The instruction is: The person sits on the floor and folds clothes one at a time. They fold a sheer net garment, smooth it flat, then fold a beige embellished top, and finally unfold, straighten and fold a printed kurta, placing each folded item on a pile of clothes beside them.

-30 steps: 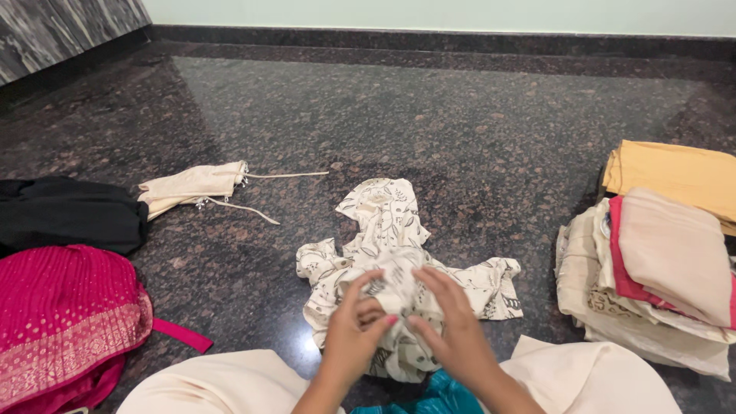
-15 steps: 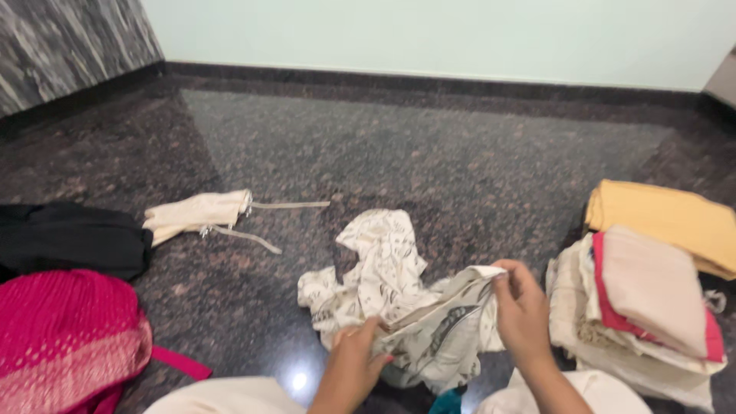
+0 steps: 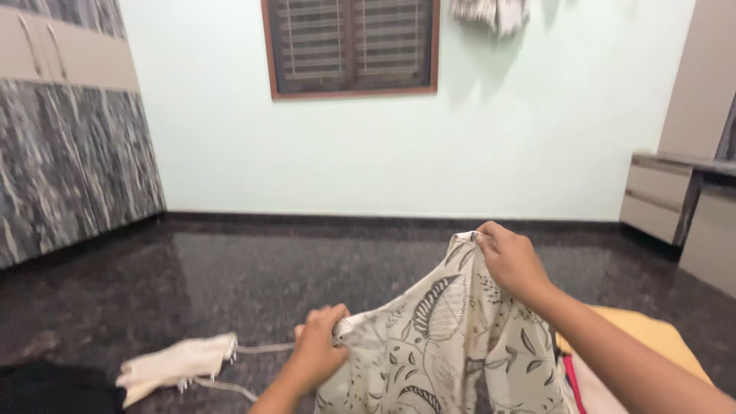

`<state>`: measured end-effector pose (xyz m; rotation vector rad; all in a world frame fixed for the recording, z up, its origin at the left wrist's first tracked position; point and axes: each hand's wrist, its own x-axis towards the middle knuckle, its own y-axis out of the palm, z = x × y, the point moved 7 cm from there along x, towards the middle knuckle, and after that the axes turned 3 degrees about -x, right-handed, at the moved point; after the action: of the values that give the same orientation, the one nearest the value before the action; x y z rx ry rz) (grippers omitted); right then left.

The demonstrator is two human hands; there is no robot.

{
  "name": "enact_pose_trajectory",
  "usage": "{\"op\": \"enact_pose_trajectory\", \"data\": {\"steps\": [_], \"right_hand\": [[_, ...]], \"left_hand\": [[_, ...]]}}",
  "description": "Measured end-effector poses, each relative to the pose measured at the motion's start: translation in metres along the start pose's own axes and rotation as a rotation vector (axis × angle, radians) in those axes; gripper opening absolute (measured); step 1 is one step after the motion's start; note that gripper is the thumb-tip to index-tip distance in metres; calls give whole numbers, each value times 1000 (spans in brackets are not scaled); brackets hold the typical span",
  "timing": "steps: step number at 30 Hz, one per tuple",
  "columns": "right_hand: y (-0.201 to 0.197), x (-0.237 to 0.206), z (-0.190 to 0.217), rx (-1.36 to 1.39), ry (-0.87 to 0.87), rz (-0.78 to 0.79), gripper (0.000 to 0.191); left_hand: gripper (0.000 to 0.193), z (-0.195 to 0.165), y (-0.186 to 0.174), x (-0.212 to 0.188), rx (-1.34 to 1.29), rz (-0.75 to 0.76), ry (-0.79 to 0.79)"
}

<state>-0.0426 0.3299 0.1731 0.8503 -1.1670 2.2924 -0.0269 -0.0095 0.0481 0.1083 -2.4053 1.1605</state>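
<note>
Both of our hands grip the cream cloth with the dark leaf print (image 3: pixel 445 345), which hangs lifted off the dark polished floor (image 3: pixel 192 284) in front of us. Our right hand (image 3: pixel 510 261) is raised high, fingers pinched shut on one top corner of the cloth, the wrist bent and the forearm running down to the lower right edge of view. Our left hand (image 3: pixel 318 353) sits lower and nearer, clenched on the opposite edge, so the top hem slopes up from left to right instead of running level. We judge that this uneven hold could let the cloth sag and bunch in the middle, giving a crooked fold. The right pinch takes only a small bit of fabric, so a sharp shake could pull the corner free. The lower part of the cloth drops out of view, and we cannot tell whether it touches the floor. A small cream garment with strings (image 3: pixel 180 366) lies on the floor to our left, near a black cloth (image 3: pixel 54 389), well apart from our hands; a stack with a yellow cloth (image 3: pixel 652 341) sits just beside our right forearm.
</note>
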Motion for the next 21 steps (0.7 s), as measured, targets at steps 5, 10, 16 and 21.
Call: {"op": "enact_pose_trajectory", "data": {"steps": [5, 10, 16, 21], "right_hand": [[-42, 44, 56, -92, -90, 55, 33], [-74, 84, 91, -7, -119, 43, 33], [-88, 117, 72, 74, -76, 364, 41], [-117, 125, 59, -227, -202, 140, 41]], "left_hand": [[42, -25, -88, 42, -68, -376, 100], [43, -39, -142, 62, 168, -576, 22], [17, -59, -221, 85, -30, -612, -45], [11, -94, -259, 88, 304, -326, 327]]}}
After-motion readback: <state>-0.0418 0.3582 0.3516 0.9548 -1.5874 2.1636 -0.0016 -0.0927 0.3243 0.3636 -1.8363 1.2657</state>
